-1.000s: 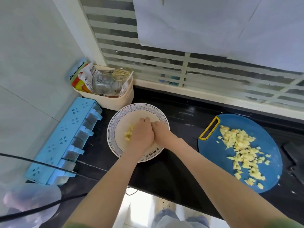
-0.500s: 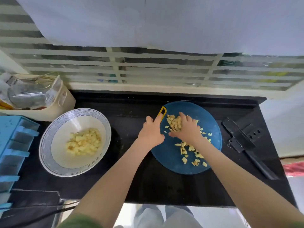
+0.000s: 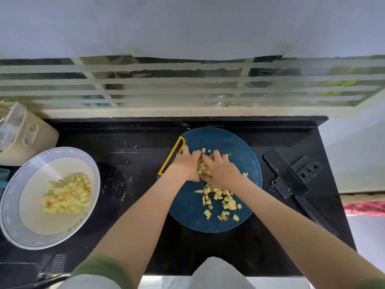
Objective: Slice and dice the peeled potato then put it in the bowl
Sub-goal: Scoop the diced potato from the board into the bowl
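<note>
- The left hand [image 3: 185,166] and right hand [image 3: 221,172] are cupped together, fingers curled round a heap of potato dice [image 3: 203,171] on the far part of the cutting board [image 3: 239,147].
- Loose cubes [image 3: 224,200] lie scattered on the board's near half, outside the scoop.
- The bowl [image 3: 12,205], already holding dice, sits well apart to the left across the dark surface [image 3: 135,155].
- Risk: over that long carry, cubes may slip between the palms onto the surface.
- The knife [image 3: 287,176] lies just right of the board, where a swinging forearm could knock it.
</note>
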The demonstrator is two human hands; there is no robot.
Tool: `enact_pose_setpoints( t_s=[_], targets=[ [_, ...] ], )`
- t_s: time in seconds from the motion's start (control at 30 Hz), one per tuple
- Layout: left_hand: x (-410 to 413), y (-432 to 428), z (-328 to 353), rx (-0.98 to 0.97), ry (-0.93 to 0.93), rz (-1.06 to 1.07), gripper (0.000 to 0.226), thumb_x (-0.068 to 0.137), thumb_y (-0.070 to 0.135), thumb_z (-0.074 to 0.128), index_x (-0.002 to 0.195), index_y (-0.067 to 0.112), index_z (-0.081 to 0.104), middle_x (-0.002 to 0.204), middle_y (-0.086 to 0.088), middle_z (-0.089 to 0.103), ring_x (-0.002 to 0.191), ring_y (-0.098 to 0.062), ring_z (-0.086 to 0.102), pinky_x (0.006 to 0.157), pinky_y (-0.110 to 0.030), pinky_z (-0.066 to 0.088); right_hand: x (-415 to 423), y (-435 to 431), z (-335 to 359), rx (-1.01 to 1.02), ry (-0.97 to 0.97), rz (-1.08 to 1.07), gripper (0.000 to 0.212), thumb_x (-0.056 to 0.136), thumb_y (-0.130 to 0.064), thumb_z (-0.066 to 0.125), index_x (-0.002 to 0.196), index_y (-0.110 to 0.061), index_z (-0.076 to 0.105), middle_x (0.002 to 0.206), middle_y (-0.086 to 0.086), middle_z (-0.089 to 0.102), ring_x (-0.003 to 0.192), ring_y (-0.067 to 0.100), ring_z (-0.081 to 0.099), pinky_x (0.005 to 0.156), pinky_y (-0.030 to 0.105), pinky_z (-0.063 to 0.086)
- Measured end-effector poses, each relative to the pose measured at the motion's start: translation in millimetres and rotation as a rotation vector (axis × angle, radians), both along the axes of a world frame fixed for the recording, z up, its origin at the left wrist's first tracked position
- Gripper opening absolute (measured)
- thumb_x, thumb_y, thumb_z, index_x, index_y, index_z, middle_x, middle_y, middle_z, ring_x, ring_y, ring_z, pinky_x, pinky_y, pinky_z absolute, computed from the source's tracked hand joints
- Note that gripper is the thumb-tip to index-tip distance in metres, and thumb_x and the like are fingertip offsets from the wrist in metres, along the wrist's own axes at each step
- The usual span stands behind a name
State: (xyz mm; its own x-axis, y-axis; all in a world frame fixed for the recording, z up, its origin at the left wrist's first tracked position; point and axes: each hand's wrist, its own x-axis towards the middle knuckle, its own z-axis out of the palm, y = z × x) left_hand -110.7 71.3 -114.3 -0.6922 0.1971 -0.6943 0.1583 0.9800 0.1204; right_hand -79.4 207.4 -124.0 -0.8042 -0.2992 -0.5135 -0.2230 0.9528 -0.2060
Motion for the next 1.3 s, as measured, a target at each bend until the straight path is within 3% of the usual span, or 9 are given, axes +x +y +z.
enact_pose_setpoints(
  t_s=[0.17, 0.37, 0.47, 0.6, 0.73, 0.87, 1.0, 1.13, 1.3],
  targets=[
    [11.7, -1.3, -4.5, 0.141, -0.028, 0.099, 0.055, 0.084, 0.016, 0.061, 0.131, 0.017, 0.034, 0.136, -0.018, 0.019, 0.086, -0.030, 0.056, 0.075, -0.037, 0.051, 10.1, -0.1, -1.3, -0.081, 0.080, -0.037, 0.043, 0.095, -0.029, 0.047, 0.136, -0.020, 0.036, 0.132, 0.015, 0.037, 0.117, 0.038, 0.044, 0.087, 0.043, 0.045],
    [27.7, 5.6, -5.7, 0.180, 0.042, 0.145, 0.038, 0.086, 0.019, 0.058, 0.120, 0.012, 0.046, 0.128, -0.015, 0.030, 0.103, -0.035, 0.053, 0.090, -0.039, 0.048, 15.7, 1.1, -5.5, -0.237, 0.073, -0.328, 0.030, 0.096, -0.017, 0.045, 0.126, -0.010, 0.043, 0.109, 0.014, 0.046, 0.094, 0.038, 0.057, 0.073, 0.038, 0.044],
    [29.4, 4.3, -2.3, 0.196, 0.045, 0.152, 0.037, 0.086, 0.018, 0.056, 0.121, 0.011, 0.046, 0.125, -0.014, 0.032, 0.105, -0.034, 0.050, 0.089, -0.035, 0.045, 14.2, 8.0, 1.4, -0.420, 0.090, -0.566, 0.021, 0.094, -0.014, 0.048, 0.114, -0.006, 0.049, 0.094, 0.009, 0.049, 0.083, 0.027, 0.051, 0.068, 0.028, 0.037],
    [33.4, -0.7, 5.0, 0.281, 0.005, 0.251, 0.032, 0.086, 0.021, 0.057, 0.115, 0.012, 0.046, 0.120, -0.012, 0.037, 0.104, -0.032, 0.050, 0.082, -0.032, 0.044, 18.3, 7.7, 19.2, -0.691, -0.069, -0.898, 0.015, 0.095, -0.019, 0.046, 0.109, -0.017, 0.050, 0.082, -0.002, 0.051, 0.064, 0.013, 0.046, 0.051, 0.023, 0.040],
    [40.2, -9.8, 13.1, 0.480, -0.021, 0.440, 0.012, 0.085, 0.013, 0.055, 0.094, 0.015, 0.048, 0.104, -0.009, 0.046, 0.097, -0.021, 0.048, 0.079, -0.034, 0.052, 24.2, -0.7, 31.9, -1.072, -0.304, -1.216, 0.007, 0.093, -0.016, 0.046, 0.098, -0.015, 0.052, 0.084, 0.004, 0.045, 0.069, 0.016, 0.040, 0.046, 0.024, 0.040],
    [48.2, -26.5, 31.7, 0.777, -0.116, 0.780, 0.014, 0.089, 0.003, 0.055, 0.084, 0.012, 0.046, 0.099, 0.000, 0.051, 0.085, -0.012, 0.052, 0.068, -0.024, 0.058, 26.0, -16.1, 38.2, -1.203, -0.378, -1.345, 0.006, 0.093, -0.014, 0.049, 0.090, -0.016, 0.054, 0.094, 0.008, 0.045, 0.075, 0.019, 0.043, 0.050, 0.024, 0.045],
    [53.6, -39.9, 42.1, 0.880, -0.121, 0.859, 0.012, 0.089, 0.001, 0.055, 0.087, 0.010, 0.049, 0.094, 0.001, 0.050, 0.085, -0.011, 0.053, 0.068, -0.023, 0.058, 27.7, -34.2, 42.4, -1.335, -0.346, -1.487, 0.013, 0.094, -0.012, 0.047, 0.082, -0.016, 0.049, 0.079, 0.003, 0.048, 0.063, 0.013, 0.047, 0.050, 0.020, 0.045],
    [57.6, -68.0, 51.9, 0.960, -0.128, 0.946, 0.010, 0.089, 0.001, 0.055, 0.089, 0.010, 0.051, 0.096, -0.004, 0.051, 0.082, -0.013, 0.056, 0.067, -0.022, 0.058, 34.9, -59.8, 52.4, -1.482, -0.396, -1.486, 0.009, 0.094, -0.013, 0.048, 0.086, -0.013, 0.044, 0.073, 0.005, 0.044, 0.058, 0.012, 0.042, 0.038, 0.017, 0.035],
    [68.8, -139.7, 67.2, 0.903, -0.120, 1.011, 0.007, 0.091, 0.003, 0.052, 0.092, 0.009, 0.056, 0.099, -0.008, 0.053, 0.086, -0.017, 0.061, 0.075, -0.025, 0.058, 31.5, -124.9, 73.4, -1.410, -0.507, -1.215, 0.013, 0.095, -0.012, 0.045, 0.082, -0.014, 0.043, 0.068, 0.006, 0.044, 0.047, 0.011, 0.040, 0.035, 0.020, 0.031]
  ],
)
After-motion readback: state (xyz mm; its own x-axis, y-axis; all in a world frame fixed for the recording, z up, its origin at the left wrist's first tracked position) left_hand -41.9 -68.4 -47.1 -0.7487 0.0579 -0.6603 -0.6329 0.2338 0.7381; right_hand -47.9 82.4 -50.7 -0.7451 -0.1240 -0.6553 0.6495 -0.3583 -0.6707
